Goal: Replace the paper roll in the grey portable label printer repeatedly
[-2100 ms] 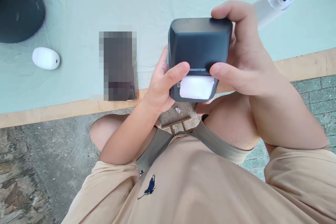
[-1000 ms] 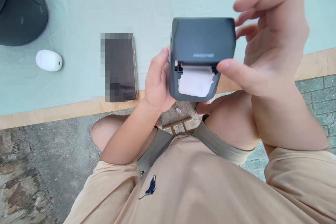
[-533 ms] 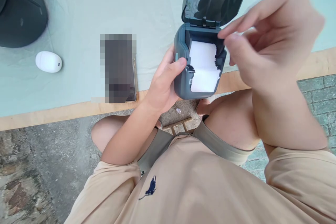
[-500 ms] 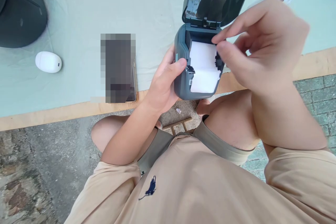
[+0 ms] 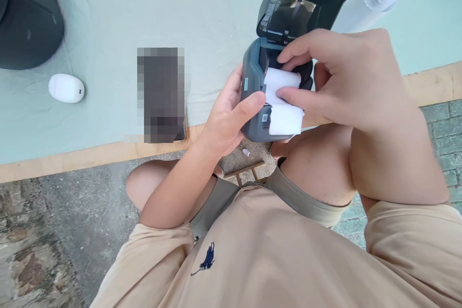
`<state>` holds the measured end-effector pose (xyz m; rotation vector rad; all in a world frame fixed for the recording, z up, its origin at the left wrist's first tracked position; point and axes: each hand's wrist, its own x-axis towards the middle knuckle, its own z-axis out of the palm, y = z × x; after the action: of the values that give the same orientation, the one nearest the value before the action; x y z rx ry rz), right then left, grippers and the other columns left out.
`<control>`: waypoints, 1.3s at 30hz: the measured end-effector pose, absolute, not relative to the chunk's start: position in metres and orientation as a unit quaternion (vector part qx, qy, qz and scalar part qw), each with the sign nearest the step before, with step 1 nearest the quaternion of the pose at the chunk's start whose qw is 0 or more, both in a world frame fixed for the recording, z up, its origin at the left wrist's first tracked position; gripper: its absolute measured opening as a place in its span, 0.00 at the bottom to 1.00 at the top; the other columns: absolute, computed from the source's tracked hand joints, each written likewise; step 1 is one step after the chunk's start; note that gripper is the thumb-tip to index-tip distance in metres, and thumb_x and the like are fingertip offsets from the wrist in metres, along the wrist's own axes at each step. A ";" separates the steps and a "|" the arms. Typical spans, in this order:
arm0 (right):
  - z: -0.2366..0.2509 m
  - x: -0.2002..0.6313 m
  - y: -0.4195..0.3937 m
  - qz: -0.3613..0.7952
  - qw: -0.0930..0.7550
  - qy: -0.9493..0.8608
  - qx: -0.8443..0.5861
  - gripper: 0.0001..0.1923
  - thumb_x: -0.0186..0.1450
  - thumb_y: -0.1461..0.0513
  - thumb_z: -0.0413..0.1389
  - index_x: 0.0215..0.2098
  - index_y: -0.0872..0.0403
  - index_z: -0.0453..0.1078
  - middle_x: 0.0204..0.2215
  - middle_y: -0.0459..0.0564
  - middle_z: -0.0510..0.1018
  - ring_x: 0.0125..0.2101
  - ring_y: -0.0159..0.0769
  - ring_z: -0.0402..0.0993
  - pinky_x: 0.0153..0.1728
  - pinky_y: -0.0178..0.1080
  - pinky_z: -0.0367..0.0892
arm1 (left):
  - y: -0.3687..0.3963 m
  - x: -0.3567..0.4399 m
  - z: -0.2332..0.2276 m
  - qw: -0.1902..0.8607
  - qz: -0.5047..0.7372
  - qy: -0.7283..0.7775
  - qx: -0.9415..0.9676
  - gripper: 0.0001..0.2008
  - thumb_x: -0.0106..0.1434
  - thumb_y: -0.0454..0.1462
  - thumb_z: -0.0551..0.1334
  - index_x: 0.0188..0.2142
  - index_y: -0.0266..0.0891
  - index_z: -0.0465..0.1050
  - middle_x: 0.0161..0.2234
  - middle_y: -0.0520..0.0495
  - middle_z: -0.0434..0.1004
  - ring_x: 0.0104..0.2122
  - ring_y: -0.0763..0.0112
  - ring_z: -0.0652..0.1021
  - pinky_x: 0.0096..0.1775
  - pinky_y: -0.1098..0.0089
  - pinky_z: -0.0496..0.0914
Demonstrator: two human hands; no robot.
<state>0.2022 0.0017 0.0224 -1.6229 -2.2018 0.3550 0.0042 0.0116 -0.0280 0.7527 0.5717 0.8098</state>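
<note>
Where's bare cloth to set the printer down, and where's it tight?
Widest bare stretch of cloth: between the phone and the printer, running back to the far edge. Smaller patch right of the paper roll. Tight at left: white oval device beside the black object.

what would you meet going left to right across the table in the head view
dark round object → white oval device → phone → left hand → open label printer with the paper roll → right hand → loose white roll
</note>
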 end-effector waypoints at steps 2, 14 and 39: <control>0.022 0.202 0.000 0.159 0.247 -0.775 -0.559 0.18 0.58 0.54 0.64 0.46 0.46 0.71 0.37 0.41 0.79 0.21 0.23 0.59 0.27 0.38 0.64 | 0.011 0.004 -0.028 0.806 0.384 0.275 0.357 0.25 0.62 0.47 0.67 0.56 0.49 0.66 0.57 0.50 0.73 0.61 0.56 0.74 0.46 0.69 0.79; 0.021 0.197 -0.006 0.179 0.345 -0.784 -0.484 0.10 0.61 0.57 0.62 0.42 0.46 0.74 0.35 0.44 0.78 0.22 0.24 0.64 0.26 0.39 0.64 | 0.011 0.007 -0.025 0.800 0.399 0.269 0.358 0.24 0.62 0.50 0.67 0.53 0.46 0.67 0.53 0.46 0.76 0.62 0.52 0.73 0.50 0.64 0.78; -0.016 0.233 0.004 0.098 0.389 -0.606 -0.687 0.15 0.56 0.61 0.63 0.40 0.52 0.67 0.36 0.44 0.73 0.26 0.21 0.61 0.23 0.32 0.57 | 0.016 0.004 -0.031 0.787 0.436 0.310 0.308 0.22 0.69 0.55 0.53 0.48 0.44 0.75 0.54 0.47 0.78 0.63 0.56 0.71 0.57 0.61 0.75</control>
<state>0.2333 0.0043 -0.0158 -1.7463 -1.5396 0.2493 0.0035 0.0156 -0.0306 0.6641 0.6686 0.9391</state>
